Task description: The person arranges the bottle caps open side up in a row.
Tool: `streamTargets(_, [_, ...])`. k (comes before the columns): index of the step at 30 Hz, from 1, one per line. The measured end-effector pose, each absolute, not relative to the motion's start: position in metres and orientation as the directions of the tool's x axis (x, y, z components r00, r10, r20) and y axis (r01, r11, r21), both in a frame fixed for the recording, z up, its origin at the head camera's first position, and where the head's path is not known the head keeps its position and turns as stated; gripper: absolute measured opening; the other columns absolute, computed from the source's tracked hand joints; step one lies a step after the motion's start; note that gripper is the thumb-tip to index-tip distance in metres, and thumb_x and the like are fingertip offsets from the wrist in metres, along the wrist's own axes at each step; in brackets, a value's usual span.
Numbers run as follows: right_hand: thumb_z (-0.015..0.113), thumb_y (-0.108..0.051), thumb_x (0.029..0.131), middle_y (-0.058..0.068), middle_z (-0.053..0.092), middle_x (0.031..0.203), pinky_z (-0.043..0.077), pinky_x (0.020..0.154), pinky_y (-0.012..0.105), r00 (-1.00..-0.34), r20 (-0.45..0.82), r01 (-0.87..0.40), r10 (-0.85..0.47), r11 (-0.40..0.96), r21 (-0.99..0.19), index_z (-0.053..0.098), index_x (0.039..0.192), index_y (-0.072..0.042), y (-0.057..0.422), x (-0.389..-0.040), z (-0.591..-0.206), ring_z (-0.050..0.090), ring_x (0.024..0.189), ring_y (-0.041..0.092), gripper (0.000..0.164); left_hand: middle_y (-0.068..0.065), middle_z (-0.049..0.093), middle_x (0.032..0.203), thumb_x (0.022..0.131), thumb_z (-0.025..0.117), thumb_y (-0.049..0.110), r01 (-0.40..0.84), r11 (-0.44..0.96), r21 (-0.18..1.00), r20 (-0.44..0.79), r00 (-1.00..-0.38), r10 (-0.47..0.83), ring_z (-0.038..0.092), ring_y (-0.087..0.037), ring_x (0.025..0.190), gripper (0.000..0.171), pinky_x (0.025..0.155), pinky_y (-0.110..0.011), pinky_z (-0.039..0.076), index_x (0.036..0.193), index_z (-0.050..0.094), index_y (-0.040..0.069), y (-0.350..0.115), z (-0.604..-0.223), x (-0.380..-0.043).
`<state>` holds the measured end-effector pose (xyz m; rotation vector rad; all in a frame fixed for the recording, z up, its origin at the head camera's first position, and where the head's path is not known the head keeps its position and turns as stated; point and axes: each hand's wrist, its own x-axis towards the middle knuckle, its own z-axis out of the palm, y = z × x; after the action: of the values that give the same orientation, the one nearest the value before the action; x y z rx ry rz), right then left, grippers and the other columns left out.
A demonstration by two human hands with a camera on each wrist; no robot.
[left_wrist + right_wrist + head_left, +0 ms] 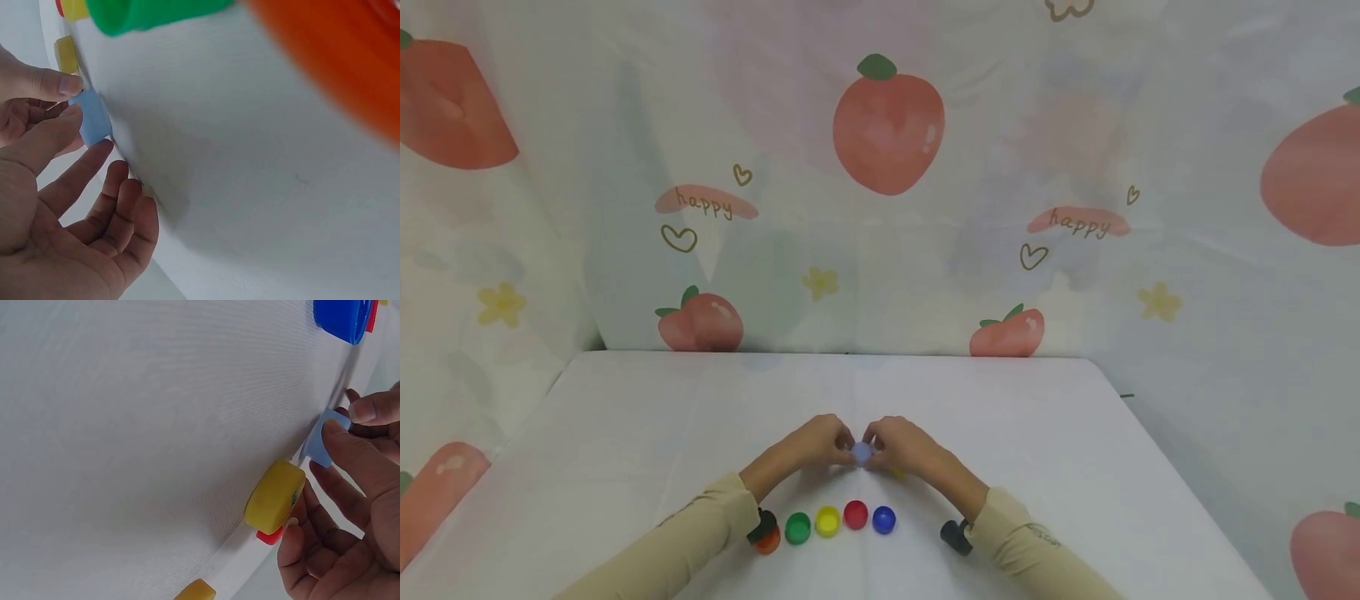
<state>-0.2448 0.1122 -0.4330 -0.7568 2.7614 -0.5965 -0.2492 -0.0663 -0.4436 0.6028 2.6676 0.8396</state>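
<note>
Both hands meet at a small light blue block [861,453], which looks smooth with rounded edges. My left hand [822,439] pinches it from the left between thumb and index finger, while its other fingers are loosely bent. From the right, my right hand [904,442] holds it between thumb and fingers. The left wrist view shows the light blue block [94,117] close to the white tabletop. Beside the right hand's lower fingers lies a rounded yellow piece [275,497], with a red piece [270,535] partly hidden behind it.
Nearer the person stands a row of small round cups: orange [767,542], green [798,528], yellow [827,522], red [856,515] and blue [883,520]. The left wrist camera [763,527] overlaps the orange one. Another yellow-orange piece [195,592] lies farther right.
</note>
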Motion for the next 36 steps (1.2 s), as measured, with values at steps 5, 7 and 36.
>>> streamTargets(5, [0.077, -0.019, 0.079, -0.002, 0.061, 0.083, 0.048, 0.068, 0.023, -0.846, -0.100, -0.437, -0.524, 0.788, -0.434, 0.067, 0.101, -0.009, 0.112, -0.245, -0.434, 0.054, 0.074, 0.010, 0.026, 0.002, 0.062, 0.078, 0.081, 0.075, 0.019, 0.296, 0.739, 0.606, -0.142, -0.873, 0.467, 0.055, -0.013, 0.069, 0.023, 0.066, -0.025, 0.049, 0.097, 0.071, 0.004, -0.068, -0.444, -0.247])
streamTargets(7, [0.077, -0.019, 0.079, -0.002, 0.061, 0.083, 0.048, 0.068, 0.023, -0.843, -0.085, -0.450, -0.531, 0.783, -0.430, 0.067, 0.101, -0.009, 0.113, -0.244, -0.433, 0.054, 0.073, 0.011, 0.026, 0.001, 0.064, 0.081, 0.082, 0.073, 0.021, 0.299, 0.733, 0.611, -0.134, -0.873, 0.468, 0.055, -0.013, 0.071, 0.024, 0.068, -0.026, 0.050, 0.099, 0.070, 0.004, -0.069, -0.443, -0.247])
streamTargets(36, [0.071, -0.020, 0.085, 0.000, 0.065, 0.089, 0.049, 0.069, 0.018, -0.815, 0.158, -0.543, -0.557, 0.642, -0.541, 0.058, 0.109, -0.008, 0.120, -0.227, -0.418, 0.060, 0.079, 0.010, 0.030, -0.003, 0.068, 0.084, 0.092, 0.062, 0.032, 0.119, 0.430, 0.895, -0.088, -0.897, 0.433, 0.062, -0.018, 0.071, 0.035, 0.067, -0.030, 0.051, 0.111, 0.065, 0.003, -0.085, -0.430, -0.240])
